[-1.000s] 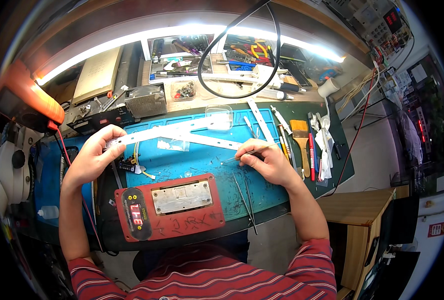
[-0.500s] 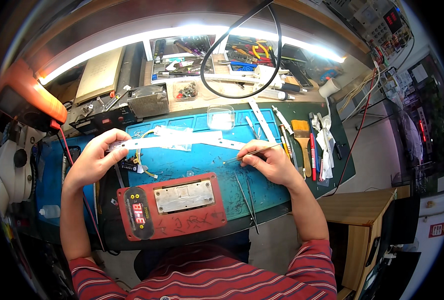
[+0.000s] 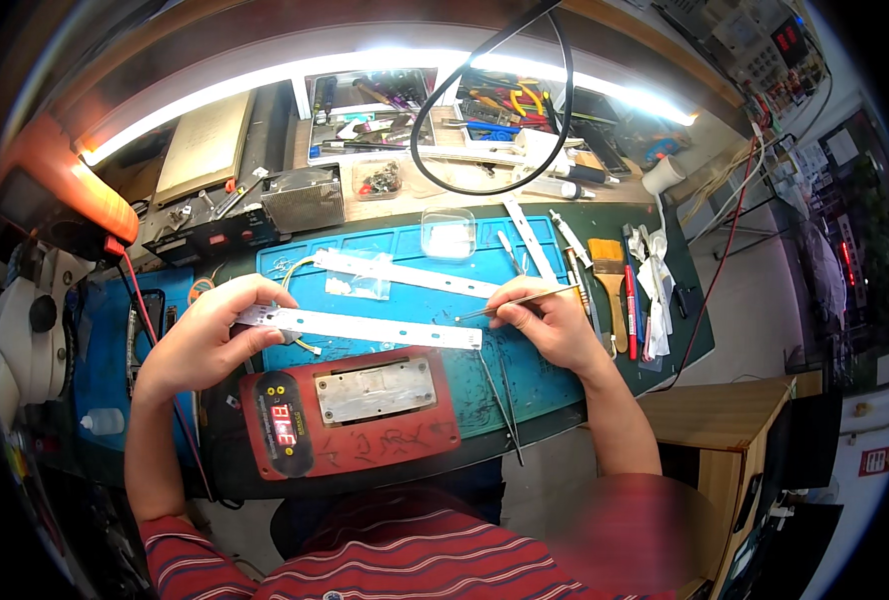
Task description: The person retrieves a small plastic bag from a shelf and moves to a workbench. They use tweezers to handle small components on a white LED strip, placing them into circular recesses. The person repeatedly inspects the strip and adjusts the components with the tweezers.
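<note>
My left hand (image 3: 223, 332) pinches the left end of a white LED strip (image 3: 365, 325), a long flat board with small holes. The strip stretches right above the blue mat (image 3: 325, 236), and its right end lies just above a red heating plate (image 3: 385, 452) with a silver metal block (image 3: 377, 391). Between the fingers of my right hand (image 3: 543, 322) is a slim pair of tweezers (image 3: 525, 299). Their tip points left, close over the strip's right part. Behind lies another white strip (image 3: 430, 280), partly under a clear plastic bag (image 3: 357, 274).
A second pair of tweezers (image 3: 511, 415) lies right of the heating plate. A clear box (image 3: 449, 233), a brush (image 3: 610, 275) and pens (image 3: 633, 312) are farther back. A black cable loop (image 3: 417, 130) hangs over the tool trays. An orange multimeter (image 3: 85, 190) stands at left.
My left hand has brought its strip nearer to me and tilted its right end down, apart from the strip behind. The right hand with the tweezers has shifted slightly right.
</note>
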`<state>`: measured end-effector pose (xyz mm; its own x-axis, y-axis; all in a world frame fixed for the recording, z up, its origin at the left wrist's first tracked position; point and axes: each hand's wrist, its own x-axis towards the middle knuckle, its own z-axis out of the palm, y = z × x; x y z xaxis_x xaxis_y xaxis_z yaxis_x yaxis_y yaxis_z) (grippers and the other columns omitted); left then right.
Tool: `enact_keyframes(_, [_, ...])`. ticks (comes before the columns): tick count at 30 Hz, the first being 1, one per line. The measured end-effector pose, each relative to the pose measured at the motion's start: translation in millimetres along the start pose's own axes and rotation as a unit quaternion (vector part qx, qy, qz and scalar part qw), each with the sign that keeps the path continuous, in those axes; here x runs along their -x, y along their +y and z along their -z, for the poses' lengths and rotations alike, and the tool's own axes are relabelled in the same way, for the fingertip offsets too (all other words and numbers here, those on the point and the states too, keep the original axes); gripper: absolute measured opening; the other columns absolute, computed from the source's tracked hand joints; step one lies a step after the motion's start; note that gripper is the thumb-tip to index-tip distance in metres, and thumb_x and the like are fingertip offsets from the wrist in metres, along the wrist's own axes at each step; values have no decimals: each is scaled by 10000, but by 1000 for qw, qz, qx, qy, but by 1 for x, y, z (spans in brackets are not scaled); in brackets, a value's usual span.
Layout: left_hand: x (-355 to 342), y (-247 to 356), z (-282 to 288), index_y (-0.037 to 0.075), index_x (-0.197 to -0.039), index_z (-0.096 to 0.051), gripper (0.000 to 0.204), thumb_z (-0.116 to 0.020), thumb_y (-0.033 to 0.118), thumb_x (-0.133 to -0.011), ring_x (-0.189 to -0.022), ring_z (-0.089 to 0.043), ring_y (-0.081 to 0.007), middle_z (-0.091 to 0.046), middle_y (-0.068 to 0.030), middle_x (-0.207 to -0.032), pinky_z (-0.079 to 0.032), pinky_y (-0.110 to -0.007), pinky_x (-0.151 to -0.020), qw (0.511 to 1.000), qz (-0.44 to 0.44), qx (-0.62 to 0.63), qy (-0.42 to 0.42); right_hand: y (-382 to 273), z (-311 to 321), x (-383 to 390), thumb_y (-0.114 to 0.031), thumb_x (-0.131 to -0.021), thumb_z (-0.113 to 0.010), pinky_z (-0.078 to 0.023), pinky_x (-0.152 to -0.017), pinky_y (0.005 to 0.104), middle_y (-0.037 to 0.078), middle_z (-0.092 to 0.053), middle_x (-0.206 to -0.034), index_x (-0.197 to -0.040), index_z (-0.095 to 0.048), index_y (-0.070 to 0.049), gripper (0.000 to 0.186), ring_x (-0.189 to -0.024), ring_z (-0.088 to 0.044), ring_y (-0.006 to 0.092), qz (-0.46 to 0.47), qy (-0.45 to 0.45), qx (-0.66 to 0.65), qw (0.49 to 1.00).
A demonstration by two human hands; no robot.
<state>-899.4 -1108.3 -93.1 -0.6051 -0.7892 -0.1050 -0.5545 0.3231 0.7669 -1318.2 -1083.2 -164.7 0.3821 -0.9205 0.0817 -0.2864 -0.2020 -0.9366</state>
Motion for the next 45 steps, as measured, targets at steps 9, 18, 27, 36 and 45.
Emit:
enact_keyframes(9, [-5, -3, 0, 19, -1180, -656, 229, -673, 129, -981, -1001, -634, -242, -661, -108, -1056, -491, -353, -892, 998, -50, -22, -12, -45, -9, 5, -114, -1011, -684, -577, -790, 320, 131, -734, -994, -1065, -711, 40, 165, -906, -721, 194, 142, 119, -64, 981])
enact_keyframes(18, [-8, -9, -3, 22, -1163, -679, 210, -671, 109, -973, -1001, -641, -238, -670, -100, -1054, -490, -357, -878, 998, -62, 24, -16, -58, -56, 10, -56, -955, -727, -580, -776, 322, 142, -745, -951, -1024, -702, 11, 100, -891, -734, 241, 199, 145, -10, 969])
enact_keyframes(27, [-10, -12, -3, 4, -1141, -684, 195, -663, 107, -976, -951, -625, -217, -658, -93, -1014, -486, -329, -823, 996, -75, 34, -19, -46, -69, 22, -108, -954, -732, -550, -608, 295, 119, -731, -884, -1005, -663, -24, 120, -723, -707, 217, 287, 184, 88, 936])
enact_keyframes(36, [-15, -14, -5, -5, -1078, -717, 194, -667, 66, -904, -893, -618, -223, -660, -86, -926, -458, -349, -802, 997, -68, 24, 1, -43, -71, 18, -117, -947, -743, -547, -558, 299, 112, -722, -853, -1005, -665, -21, 137, -684, -704, 226, 311, 164, 112, 930])
enact_keyframes(45, [-15, -17, -8, 8, -1080, -730, 197, -671, 54, -898, -899, -632, -224, -679, -82, -930, -464, -348, -807, 997, -78, 19, 16, -45, -76, 15, -182, -986, -714, -522, -534, 286, 101, -714, -810, -957, -678, -18, 171, -637, -684, 204, 319, 175, 122, 924])
